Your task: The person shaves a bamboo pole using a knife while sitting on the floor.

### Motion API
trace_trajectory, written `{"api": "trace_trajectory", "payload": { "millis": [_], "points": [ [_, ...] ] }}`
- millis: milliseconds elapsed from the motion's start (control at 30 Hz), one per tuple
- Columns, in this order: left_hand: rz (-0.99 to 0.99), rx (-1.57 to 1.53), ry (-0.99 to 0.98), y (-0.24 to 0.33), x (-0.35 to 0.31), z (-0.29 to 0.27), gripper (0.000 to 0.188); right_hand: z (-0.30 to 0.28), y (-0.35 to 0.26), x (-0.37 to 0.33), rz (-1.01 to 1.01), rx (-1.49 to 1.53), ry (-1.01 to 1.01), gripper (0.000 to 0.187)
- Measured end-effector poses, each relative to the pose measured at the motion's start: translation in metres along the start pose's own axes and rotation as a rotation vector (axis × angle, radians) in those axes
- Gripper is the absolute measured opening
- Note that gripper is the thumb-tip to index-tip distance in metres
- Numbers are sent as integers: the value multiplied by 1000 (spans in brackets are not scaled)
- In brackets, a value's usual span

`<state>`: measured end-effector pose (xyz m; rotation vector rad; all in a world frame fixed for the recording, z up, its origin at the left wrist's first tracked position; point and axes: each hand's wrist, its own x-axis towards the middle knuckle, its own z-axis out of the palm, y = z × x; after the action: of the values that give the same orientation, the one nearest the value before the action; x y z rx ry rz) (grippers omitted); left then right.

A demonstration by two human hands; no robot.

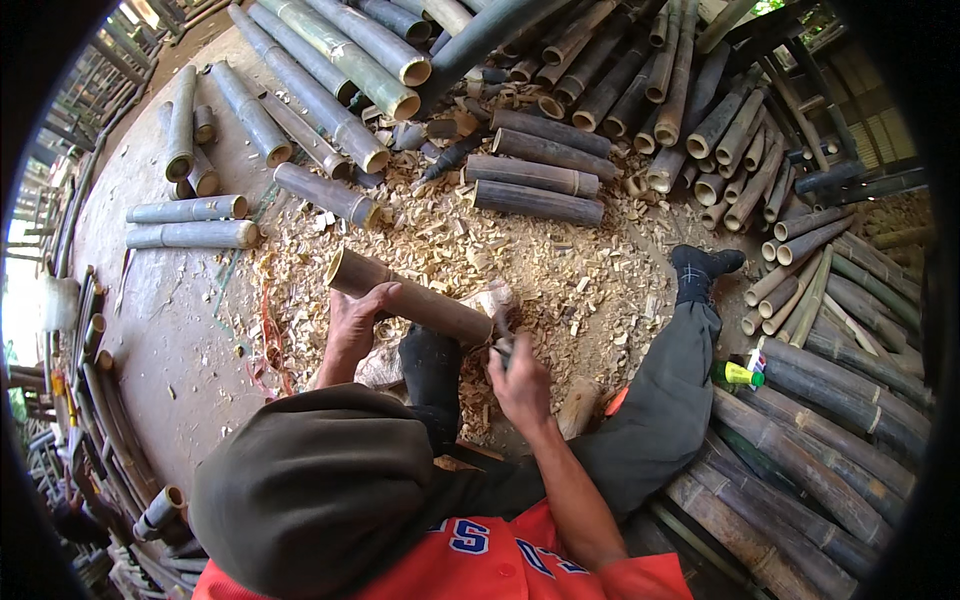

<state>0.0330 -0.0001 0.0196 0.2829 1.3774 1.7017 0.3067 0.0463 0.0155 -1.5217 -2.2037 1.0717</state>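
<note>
My left hand [353,322] is wrapped round a brown bamboo section [410,300], which slopes down to the right. Its open left end points up and away. Close to the tube's right end, my right hand [522,384] is closed on a short dark hand tool [505,347]; the fingers hide much of it, so its exact kind cannot be told. The tool is at or very near the bamboo's cut rim. A pale wooden block [492,298] shows just behind that end. My dark left boot [428,365] is under the tube, and my bent left knee hides the left forearm.
Wood chips [440,225] cover the ground ahead. Three bamboo pieces [537,188] lie side by side there. Larger stacks [820,450] fill the right side, with a yellow-green bottle [742,374] on them. Bamboo poles [340,55] lie far left; red string [268,335] tangles near the left hand.
</note>
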Motion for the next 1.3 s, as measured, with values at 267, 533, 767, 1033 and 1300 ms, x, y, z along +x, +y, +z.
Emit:
{"api": "trace_trajectory", "payload": {
  "millis": [267,533,767,1033,1300],
  "points": [
    [26,-135,219,-13,5,-2,67,-36,-56,-2,-76,66,31,30],
    [81,-146,143,-12,-1,9,60,-8,-26,17,86,-124,-98,29],
    [102,-177,24,-9,5,17,53,-11,-33,3,-32,-16,50,33],
    [135,32,4,2,-7,2,51,-42,-72,-1,-4,79,-10,32],
    [36,-64,67,14,-1,16,52,-11,-13,27,155,-107,-127,38]
  ]
}}
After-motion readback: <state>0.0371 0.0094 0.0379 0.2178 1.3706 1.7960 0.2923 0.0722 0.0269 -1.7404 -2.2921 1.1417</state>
